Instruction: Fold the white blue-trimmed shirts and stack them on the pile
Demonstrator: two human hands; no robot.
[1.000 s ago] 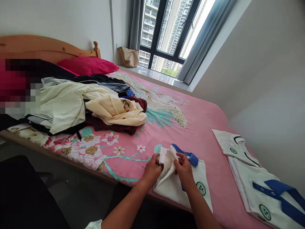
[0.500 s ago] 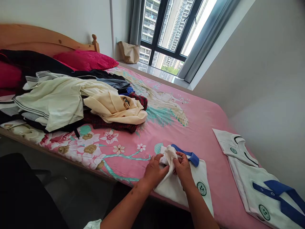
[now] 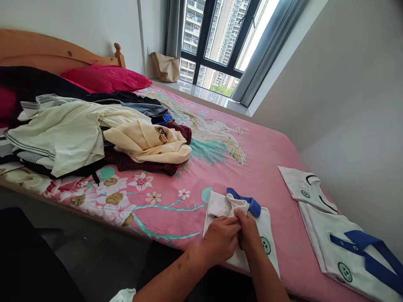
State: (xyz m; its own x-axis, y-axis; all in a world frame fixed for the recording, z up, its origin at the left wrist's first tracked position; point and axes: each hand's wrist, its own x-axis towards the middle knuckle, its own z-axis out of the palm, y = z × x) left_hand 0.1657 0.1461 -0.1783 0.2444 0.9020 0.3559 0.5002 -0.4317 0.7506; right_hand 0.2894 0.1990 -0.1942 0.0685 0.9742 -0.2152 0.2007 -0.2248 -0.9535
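Note:
A white polo shirt (image 3: 265,218) with a blue collar and a round green badge lies partly folded at the near edge of the bed. My left hand (image 3: 222,238) is closed on a fold of its white cloth, fingers bent and partly hidden. Right beside it, my right hand (image 3: 248,230) pinches the same fold between thumb and fingers, just below the collar. The two hands touch or nearly touch. A folded-over white flap (image 3: 218,204) of the shirt shows above my left hand.
Folded white shirts (image 3: 324,235) lie along the right side of the pink bed sheet (image 3: 252,180). A heap of loose clothes (image 3: 72,130) covers the left part. Behind it are a red pillow (image 3: 110,79) and a wooden headboard (image 3: 63,48). A paper bag (image 3: 166,67) stands by the window.
My left hand has come down and right, close against my right hand. The cloth that was lifted between them now lies lower, and the flap at left shows flatter.

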